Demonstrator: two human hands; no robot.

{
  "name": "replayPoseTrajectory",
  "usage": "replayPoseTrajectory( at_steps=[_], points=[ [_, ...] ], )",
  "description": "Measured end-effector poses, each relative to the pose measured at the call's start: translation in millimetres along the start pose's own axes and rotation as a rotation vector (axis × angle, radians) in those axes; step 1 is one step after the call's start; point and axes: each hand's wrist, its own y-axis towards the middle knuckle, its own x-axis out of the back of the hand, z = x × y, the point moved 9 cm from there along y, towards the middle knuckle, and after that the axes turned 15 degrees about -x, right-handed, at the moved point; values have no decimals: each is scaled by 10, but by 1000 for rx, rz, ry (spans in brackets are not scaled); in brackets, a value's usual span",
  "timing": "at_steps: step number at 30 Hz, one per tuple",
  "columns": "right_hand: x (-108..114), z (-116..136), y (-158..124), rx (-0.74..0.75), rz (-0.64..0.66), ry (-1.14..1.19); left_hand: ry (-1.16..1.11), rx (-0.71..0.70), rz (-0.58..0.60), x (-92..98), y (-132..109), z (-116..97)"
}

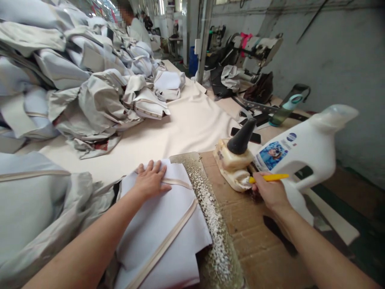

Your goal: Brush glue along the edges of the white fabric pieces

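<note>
My left hand (151,180) lies flat with its fingers spread on a white fabric panel (168,216) that has beige strips running across it. In my right hand (269,192) is a brush with a yellow handle (272,177). The brush's tip dips into the opening of a cut-down, glue-stained plastic container (226,166), which has a black cone-shaped nozzle (242,135) on top. Under the panel's right edge lies a board crusted with white residue (210,212). Brown cardboard (240,224) covers the surface between the board and my right hand.
A large white jug (319,140) stands right behind my right hand. Sewn grey and white pieces (99,96) pile up at the left. Farther back are a phone (255,137), a green bottle (285,106) and a sewing machine (258,50). A person (136,28) is behind the pile.
</note>
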Motion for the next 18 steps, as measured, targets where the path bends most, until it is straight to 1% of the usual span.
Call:
replayPoseTrajectory(
  at_steps=[1,3,5,7,8,10,12,14,16,18],
  points=[
    [-64,35,6,11,23,-85,-1,-17,9,-18,-11,19],
    [-110,111,-5,47,22,-194,-26,-47,11,22,-28,64],
    [-59,151,-16,56,-4,-183,-78,-39,-14,145,-7,144],
    [23,106,-8,-5,-3,-109,-115,31,-39,282,54,281],
    [62,70,-3,-41,6,-74,-123,83,-30,320,94,360],
    [145,25,1,-82,16,-49,-136,169,44,310,175,487],
    [233,22,-8,-82,1,-75,-155,194,135,239,238,532],
    [304,49,-38,-54,-21,-103,-160,166,157,216,264,518],
    [325,64,-92,-23,-15,-104,-135,106,112,278,254,480],
    [283,60,-178,15,43,-85,-139,52,71,355,219,462]
  ],
)
